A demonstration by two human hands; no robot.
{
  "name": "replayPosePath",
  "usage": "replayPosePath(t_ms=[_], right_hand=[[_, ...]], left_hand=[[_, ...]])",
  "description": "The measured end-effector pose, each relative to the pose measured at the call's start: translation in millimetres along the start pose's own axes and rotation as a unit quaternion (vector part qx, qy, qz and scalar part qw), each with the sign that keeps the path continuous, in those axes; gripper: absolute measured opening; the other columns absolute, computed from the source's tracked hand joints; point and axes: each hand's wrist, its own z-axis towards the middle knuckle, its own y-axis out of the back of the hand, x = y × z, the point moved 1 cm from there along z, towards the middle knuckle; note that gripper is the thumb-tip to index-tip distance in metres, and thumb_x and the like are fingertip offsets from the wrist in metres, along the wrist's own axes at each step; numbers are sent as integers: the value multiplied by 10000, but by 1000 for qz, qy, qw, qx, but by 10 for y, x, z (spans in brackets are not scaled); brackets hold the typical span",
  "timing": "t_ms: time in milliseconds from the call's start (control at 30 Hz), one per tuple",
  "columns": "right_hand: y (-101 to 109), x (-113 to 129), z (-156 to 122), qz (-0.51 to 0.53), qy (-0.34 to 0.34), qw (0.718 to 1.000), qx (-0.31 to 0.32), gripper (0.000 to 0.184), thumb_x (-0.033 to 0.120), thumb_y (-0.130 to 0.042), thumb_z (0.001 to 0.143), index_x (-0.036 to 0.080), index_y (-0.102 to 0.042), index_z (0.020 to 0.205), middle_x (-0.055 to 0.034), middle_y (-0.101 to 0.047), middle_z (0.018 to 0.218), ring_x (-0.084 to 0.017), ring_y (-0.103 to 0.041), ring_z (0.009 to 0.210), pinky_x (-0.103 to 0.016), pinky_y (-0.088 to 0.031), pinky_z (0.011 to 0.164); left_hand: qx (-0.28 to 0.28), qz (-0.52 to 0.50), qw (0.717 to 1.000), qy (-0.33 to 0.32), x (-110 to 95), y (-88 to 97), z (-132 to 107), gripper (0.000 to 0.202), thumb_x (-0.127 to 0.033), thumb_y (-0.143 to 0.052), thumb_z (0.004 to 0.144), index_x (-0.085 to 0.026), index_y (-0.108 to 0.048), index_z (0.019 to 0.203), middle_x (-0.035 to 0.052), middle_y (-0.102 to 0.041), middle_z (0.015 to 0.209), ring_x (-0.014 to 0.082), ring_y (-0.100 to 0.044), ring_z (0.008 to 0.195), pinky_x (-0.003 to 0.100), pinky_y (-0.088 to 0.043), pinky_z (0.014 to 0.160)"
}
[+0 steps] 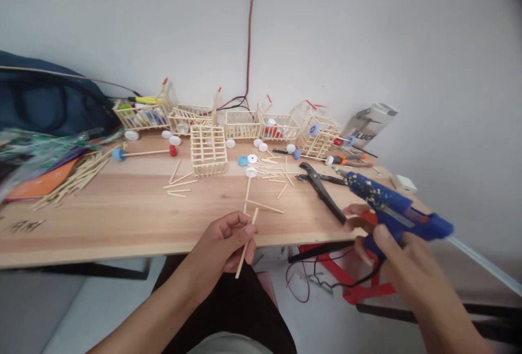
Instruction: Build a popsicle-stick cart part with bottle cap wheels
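Between thumb and fingers, my left hand [232,240] pinches a short wooden stick [247,245] just over the table's front edge. My right hand [402,259] is wrapped round the handle of a blue hot glue gun [379,202], whose nozzle points left and a clear glue stick [485,264] trails from its back. Beyond my left hand a stick with a white bottle cap [251,172] at its far end lies on the table, with another thin stick [265,206] beside it. Black-handled pliers [322,193] lie left of the glue gun.
Several small stick-built carts [242,125] line the wall, and a lattice basket [208,150] stands before them. An axle with blue and red caps [149,153], a pile of sticks [81,177] and orange-handled pliers [354,161] lie on the wooden table [134,229]. A box [369,123] leans at right.
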Motion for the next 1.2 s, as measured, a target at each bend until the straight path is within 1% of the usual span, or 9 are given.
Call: replayPosePath(t_ms=[33,100,167,267,367,500,700,1033,1200], right_hand=[[-58,43,-77,69,-22,996,57,377,496,-503,902,180,-652,1043,-83,-670,762,-120,-494,399,-293,-452,406],[-175,127,-227,171,-56,975,127,397,497,-468,914,175,-622,1087,-105,-674,835,-129,-502,426,-298,-445,408],[-281,195,-358,204,-84,965,142,394,484,-444,929,173,-603,1111,-109,-673,881,-121,-494,430,-299,-456,431],[-385,263,-505,168,-97,972,135,373,477,-487,913,176,-605,1098,-93,-674,895,-113,-503,444,-284,-474,464],[-399,311,-607,125,-85,980,133,380,481,-513,897,172,-603,1099,-85,-671,863,-117,-511,470,-256,-446,439],[-363,385,-728,145,-67,976,147,401,491,-497,899,169,-584,1121,-77,-651,793,-111,-473,453,-249,-402,409],[-382,460,-899,157,-121,970,139,409,516,-509,887,172,-554,1103,-22,-579,629,-103,-385,437,-239,-306,398],[-466,485,-870,136,-98,977,129,358,512,-440,923,179,-563,882,20,-468,535,-110,-399,479,-240,-307,449],[-468,399,-864,143,-71,978,137,331,483,-460,926,174,-565,875,20,-480,531,-105,-415,461,-223,-309,416]], left_hand=[[2,-2,1000,-3,15,-4,-3,235,-388,-589,862,-183,-477,841,-47,-534,515,20,-186,373,190,-86,394],[1,-7,1000,-13,50,-2,-11,232,-382,-588,862,-175,-488,839,-43,-537,522,19,-196,373,189,-99,395],[-7,-11,1000,-28,87,2,-20,232,-377,-597,855,-168,-496,846,-38,-542,544,20,-221,382,188,-118,399],[-11,-14,999,-50,143,-6,-36,226,-359,-609,846,-157,-511,867,-32,-547,576,22,-266,399,184,-147,407],[-2,-17,998,-63,195,-38,-65,218,-348,-606,850,-148,-525,882,-34,-543,583,21,-277,403,182,-159,409],[11,-3,997,-77,252,-101,-145,228,-356,-600,858,-140,-537,894,-30,-546,584,23,-283,410,185,-168,414],[20,18,996,-90,279,-177,-259,259,-384,-567,876,-127,-555,906,-17,-548,607,34,-293,439,198,-183,428],[29,24,997,-75,265,-213,-219,278,-385,-572,863,-114,-568,926,-17,-550,597,34,-274,431,204,-168,429],[24,30,997,-71,259,-222,-219,279,-392,-590,852,-120,-567,909,-21,-547,589,39,-292,442,202,-173,428]])
